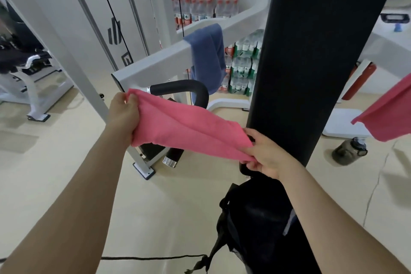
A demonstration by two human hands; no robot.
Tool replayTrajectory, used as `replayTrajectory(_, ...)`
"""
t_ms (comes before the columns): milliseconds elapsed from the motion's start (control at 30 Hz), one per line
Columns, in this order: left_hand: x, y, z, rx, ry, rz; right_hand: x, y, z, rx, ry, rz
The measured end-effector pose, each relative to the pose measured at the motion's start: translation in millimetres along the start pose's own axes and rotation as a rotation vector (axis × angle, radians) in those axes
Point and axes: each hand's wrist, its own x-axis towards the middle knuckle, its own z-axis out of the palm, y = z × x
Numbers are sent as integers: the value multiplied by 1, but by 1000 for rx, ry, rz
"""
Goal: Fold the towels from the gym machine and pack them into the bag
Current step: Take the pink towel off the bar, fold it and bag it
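Note:
A pink towel [184, 124], folded lengthwise, is stretched in the air between my two hands. My left hand [123, 113] grips its upper left end. My right hand [266, 155] pinches its lower right end, close to the black padded post [315, 62]. A blue towel [209, 55] hangs over the white arm of the gym machine [155, 62] behind. Another pink towel [391, 115] hangs at the right edge. The black bag [251, 224] stands on the floor below my right forearm, at the foot of the post.
A black curved handle [189, 89] of the machine sits just behind the stretched towel. Packs of water bottles [242, 66] are stacked at the back. A dark water jug [349, 151] stands on the floor at right. A black strap [155, 258] trails across the beige floor.

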Motion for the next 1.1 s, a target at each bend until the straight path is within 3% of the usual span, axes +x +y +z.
replayTrajectory(133,1,-9,4,191,38,144,4,-8,-17,28,-78,17)
replayTrajectory(267,8,-20,4,216,39,142,6,-9,-28,154,-256,141)
replayTrajectory(533,6,-59,7,239,48,12,18,-6,-29,209,-72,75)
replayTrajectory(667,4,-66,5,81,108,-30,16,-1,-27,471,37,111)
replayTrajectory(767,1,-69,3,45,112,-46,9,13,-20,550,-37,60)
replayTrajectory(900,-2,-69,-2,161,82,-79,-5,13,-25,327,-103,0)
replayTrajectory(1100,-16,-69,-1,119,55,-36,-2,7,-21,515,-44,77)
